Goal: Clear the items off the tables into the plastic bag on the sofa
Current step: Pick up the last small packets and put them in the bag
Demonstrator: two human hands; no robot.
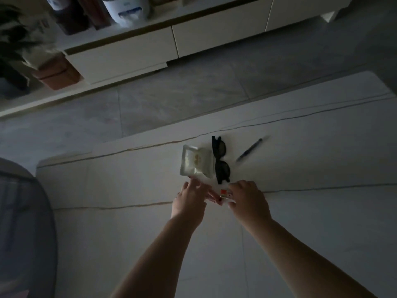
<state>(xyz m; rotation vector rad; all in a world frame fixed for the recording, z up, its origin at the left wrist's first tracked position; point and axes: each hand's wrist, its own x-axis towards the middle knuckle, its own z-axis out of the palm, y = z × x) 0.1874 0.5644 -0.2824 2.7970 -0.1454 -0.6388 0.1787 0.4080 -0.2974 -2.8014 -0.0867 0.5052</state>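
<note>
Both my hands meet on a small packet at the near middle of the white bench.

My left hand touches the small packet with loosely curled fingers; my right hand seems to pinch its other end, though dim light blurs this. Its red label is unreadable. Beyond lie a white pouch, black sunglasses touching it, then a pen.
</note>
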